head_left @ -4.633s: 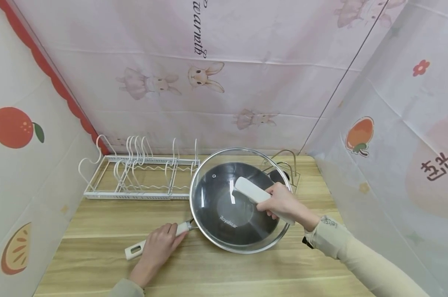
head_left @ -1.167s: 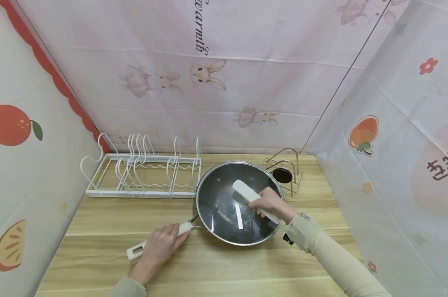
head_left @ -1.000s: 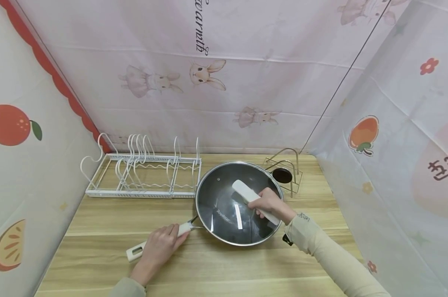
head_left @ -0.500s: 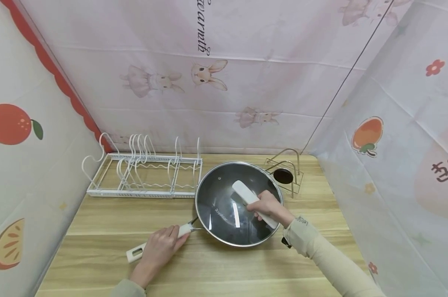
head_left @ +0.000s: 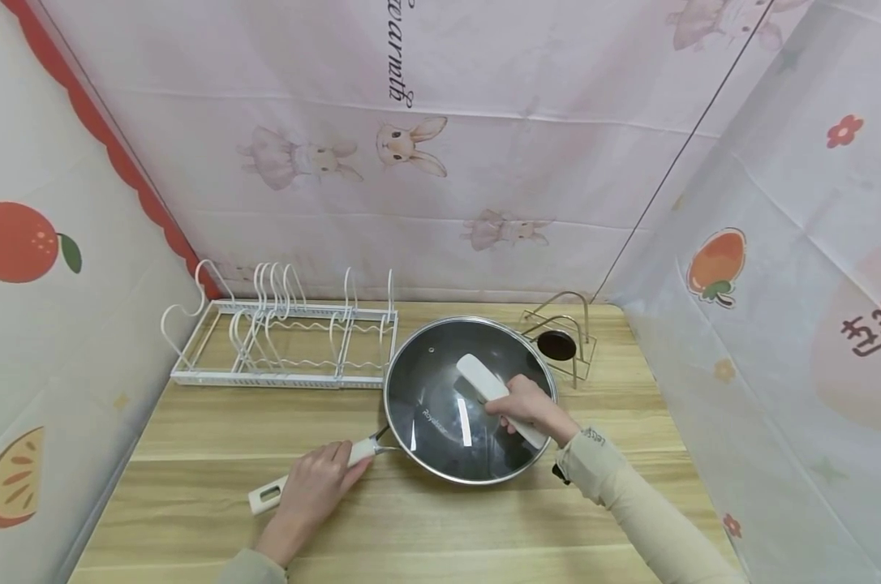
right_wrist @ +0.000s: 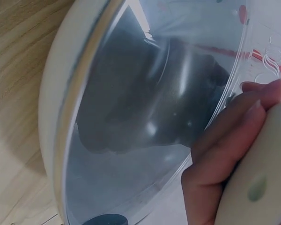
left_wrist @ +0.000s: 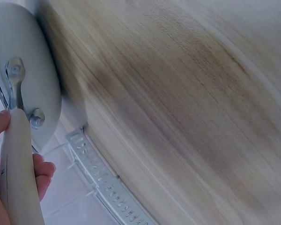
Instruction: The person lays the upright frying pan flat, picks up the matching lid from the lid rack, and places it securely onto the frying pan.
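Observation:
A dark frying pan with a pale outer wall (left_wrist: 30,89) stands on the wooden table, with a clear glass lid (head_left: 440,381) over it. The lid's metal rim lines up with the pan's rim all round in the head view. My left hand (head_left: 315,487) grips the pan's white handle (head_left: 268,495), fingers curled round it. My right hand (head_left: 531,405) holds the long white lid handle (head_left: 480,379), thumb and fingers wrapped round its near half. In the right wrist view, the pan's dark inside (right_wrist: 140,93) shows through the glass.
A white wire dish rack (head_left: 265,380) stands at the back left, its right end close to the pan. Behind the pan on the right is a small brass-coloured wire rack (head_left: 585,320) with a dark round piece (head_left: 556,346) in front. Printed curtains surround the table.
Since the earliest frame, my right hand has lowered the lid from above the pan onto its rim. My left hand has kept its grip. Over the last second almost nothing has moved.

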A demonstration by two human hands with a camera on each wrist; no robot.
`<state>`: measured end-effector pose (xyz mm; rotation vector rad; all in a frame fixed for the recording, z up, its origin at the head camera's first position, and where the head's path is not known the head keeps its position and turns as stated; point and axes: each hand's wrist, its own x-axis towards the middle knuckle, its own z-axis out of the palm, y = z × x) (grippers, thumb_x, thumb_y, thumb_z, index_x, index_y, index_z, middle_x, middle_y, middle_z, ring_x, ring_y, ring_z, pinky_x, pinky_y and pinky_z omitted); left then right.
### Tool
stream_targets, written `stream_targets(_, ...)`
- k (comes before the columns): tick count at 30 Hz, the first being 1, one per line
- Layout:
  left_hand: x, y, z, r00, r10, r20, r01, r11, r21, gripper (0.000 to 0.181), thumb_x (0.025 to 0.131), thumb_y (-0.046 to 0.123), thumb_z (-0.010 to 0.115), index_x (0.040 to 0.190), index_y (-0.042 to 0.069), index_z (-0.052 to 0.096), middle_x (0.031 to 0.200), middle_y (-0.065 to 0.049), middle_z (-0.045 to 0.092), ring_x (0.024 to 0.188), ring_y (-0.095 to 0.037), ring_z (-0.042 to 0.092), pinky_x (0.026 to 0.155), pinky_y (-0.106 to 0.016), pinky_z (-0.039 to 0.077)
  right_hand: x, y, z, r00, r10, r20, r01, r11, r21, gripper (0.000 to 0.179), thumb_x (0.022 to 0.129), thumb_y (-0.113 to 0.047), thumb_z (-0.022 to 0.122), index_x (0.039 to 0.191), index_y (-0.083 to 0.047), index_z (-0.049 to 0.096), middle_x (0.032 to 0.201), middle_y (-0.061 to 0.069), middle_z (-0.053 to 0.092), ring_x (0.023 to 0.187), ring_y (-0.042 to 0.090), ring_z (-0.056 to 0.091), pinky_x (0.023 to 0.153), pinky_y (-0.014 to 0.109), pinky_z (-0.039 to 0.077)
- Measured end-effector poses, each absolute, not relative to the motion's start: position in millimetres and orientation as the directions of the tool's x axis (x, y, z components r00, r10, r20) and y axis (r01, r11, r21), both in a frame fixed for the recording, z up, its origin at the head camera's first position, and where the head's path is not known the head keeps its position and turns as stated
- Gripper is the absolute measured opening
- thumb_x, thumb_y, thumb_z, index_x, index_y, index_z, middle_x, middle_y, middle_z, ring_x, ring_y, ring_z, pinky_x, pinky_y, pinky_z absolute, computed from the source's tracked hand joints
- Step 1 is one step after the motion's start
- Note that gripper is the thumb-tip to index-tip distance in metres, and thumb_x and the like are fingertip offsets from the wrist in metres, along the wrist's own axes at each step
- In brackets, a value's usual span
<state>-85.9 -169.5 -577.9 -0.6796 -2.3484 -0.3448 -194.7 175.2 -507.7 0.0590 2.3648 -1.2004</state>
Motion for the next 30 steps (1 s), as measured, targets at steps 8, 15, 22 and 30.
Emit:
stream_targets(8,-84.7,-169.7,-581.1,-0.653,0.382,0.654,0.559,0.826,0.076,0.053,0.102,0.043,0.048,0.081,-0.004,0.063,0.069,-0.014,0.065,0.048,-0.023,0.057,0.038,-0.031,0.047,-194.9,176.6,-511.8,-0.892,-0.184,-0.414,0.222,0.620,-0.753,0.018,0.076,-0.011,0.074,0.083,0.000,0.061,0.058,0.011,0.063,0.041,0.013,0.055,0.040,0.025,0.049)
stream_targets(15,-84.7,-169.0,-582.3,-0.653,0.386,0.652,0.562,0.824,0.075,0.054,0.102,0.043,0.048,0.086,-0.006,0.064,0.073,-0.017,0.067,0.052,-0.027,0.061,0.041,-0.034,0.051,-194.8,177.2,-515.0,-0.902,-0.169,-0.398,0.203,0.648,-0.734,0.020,0.076,-0.013,0.075,0.081,-0.001,0.060,0.056,0.010,0.063,0.040,0.013,0.055,0.039,0.026,0.049)
stream_targets(22,-85.3,-169.3,-580.9,-0.663,0.380,0.644,0.563,0.821,0.095,0.047,0.099,0.039,0.055,0.085,-0.005,0.064,0.070,-0.013,0.065,0.050,-0.021,0.056,0.039,-0.029,0.048,-194.7,175.9,-518.2,-0.922,-0.140,-0.361,0.162,0.707,-0.688,0.021,0.074,-0.017,0.075,0.077,-0.002,0.061,0.052,0.007,0.063,0.038,0.013,0.056,0.039,0.027,0.050)
stream_targets(30,-86.3,-168.7,-575.2,-0.729,0.335,0.597,0.512,0.846,0.149,0.026,0.078,0.023,0.076,0.082,0.000,0.065,0.068,-0.007,0.062,0.049,-0.018,0.054,0.040,-0.028,0.046,-194.4,176.1,-518.5,-0.937,-0.112,-0.331,0.151,0.725,-0.672,0.022,0.072,-0.020,0.076,0.079,-0.004,0.062,0.053,0.005,0.063,0.040,0.015,0.059,0.040,0.028,0.050)
